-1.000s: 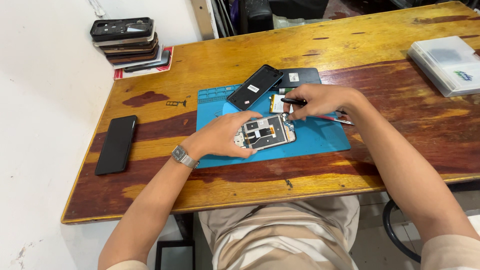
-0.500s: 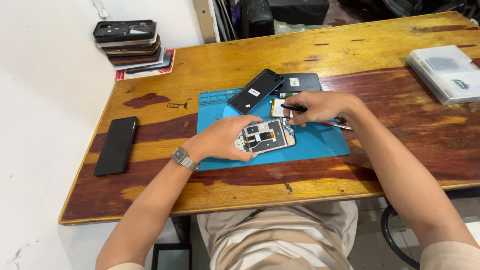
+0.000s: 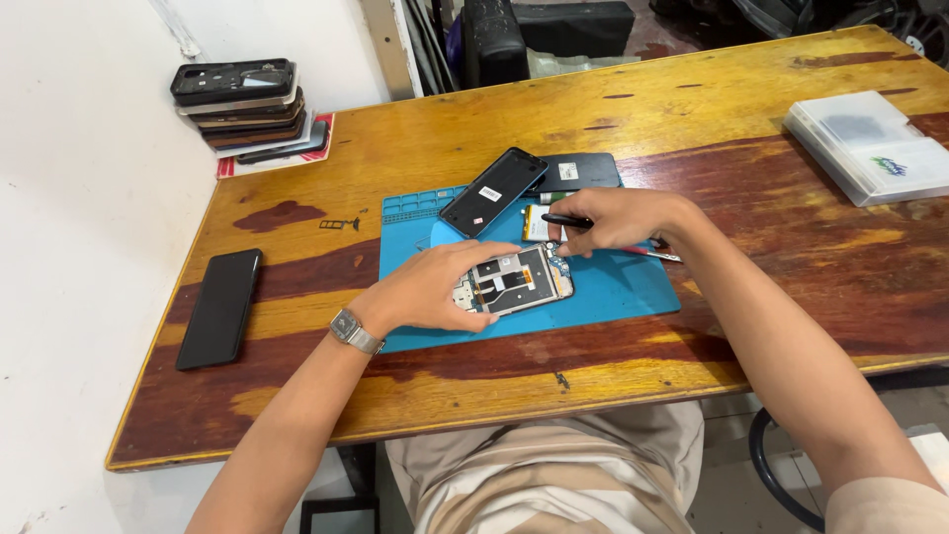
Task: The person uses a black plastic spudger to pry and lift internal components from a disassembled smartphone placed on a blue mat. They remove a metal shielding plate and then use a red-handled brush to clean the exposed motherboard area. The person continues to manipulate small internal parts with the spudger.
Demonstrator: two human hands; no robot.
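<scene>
An opened phone point(image 3: 518, 280) with its inner boards showing lies on a blue work mat point(image 3: 613, 287). My left hand point(image 3: 427, 289), with a watch on the wrist, rests on the phone's left end and holds it down. My right hand point(image 3: 618, 220) hovers over the phone's far right corner and grips a thin black tool point(image 3: 565, 221) that points left. A second tool point(image 3: 660, 254) with a red part lies under that hand on the mat.
A black back cover point(image 3: 492, 191) and a dark phone point(image 3: 578, 171) lie at the mat's far edge. Another black phone point(image 3: 219, 308) lies at the left. A stack of phones point(image 3: 242, 109) stands at the far left corner. A clear plastic box point(image 3: 870, 145) sits far right.
My right hand has shifted slightly toward the phone's corner with the black tool. My left hand stays on the phone. The camera view has shifted a little.
</scene>
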